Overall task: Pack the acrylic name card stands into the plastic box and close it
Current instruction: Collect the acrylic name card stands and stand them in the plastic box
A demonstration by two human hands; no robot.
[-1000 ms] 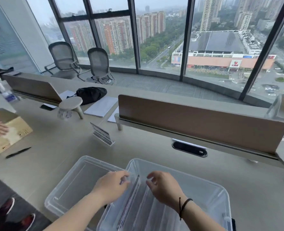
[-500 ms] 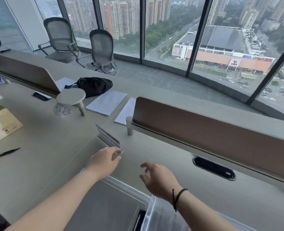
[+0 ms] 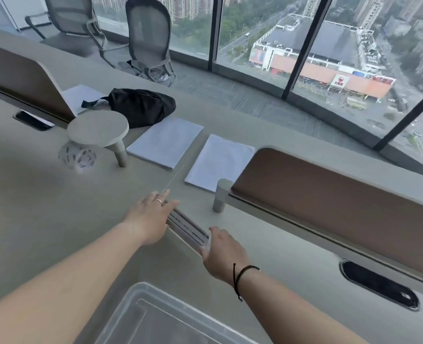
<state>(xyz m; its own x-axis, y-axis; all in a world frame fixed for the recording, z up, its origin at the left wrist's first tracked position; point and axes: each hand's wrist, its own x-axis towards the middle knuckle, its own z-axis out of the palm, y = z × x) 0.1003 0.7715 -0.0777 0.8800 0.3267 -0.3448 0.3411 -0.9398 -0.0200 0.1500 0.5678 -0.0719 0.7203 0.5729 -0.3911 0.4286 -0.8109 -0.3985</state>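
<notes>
A small stack of clear acrylic name card stands [image 3: 188, 228] lies on the grey desk, just beyond the box area. My left hand [image 3: 148, 219], with a ring on one finger, covers the stack's far left end. My right hand [image 3: 221, 254], with a black cord at the wrist, holds the near right end. Both hands close on the stack from opposite ends while it rests on the desk. A clear plastic lid [image 3: 155, 316] lies flat at the bottom edge; the box itself is out of view.
A brown desk divider [image 3: 329, 199] on a grey post [image 3: 220, 194] runs along the right, with a black cable port [image 3: 379, 284] below it. Ahead are two paper stacks [image 3: 165, 142], a black bag [image 3: 141, 105], a round stand [image 3: 97, 130] and a tape roll [image 3: 77, 157].
My hands left the box and reached forward to the stack of stands; now both are on it. The view has swung forward, so the box has dropped out of sight.
</notes>
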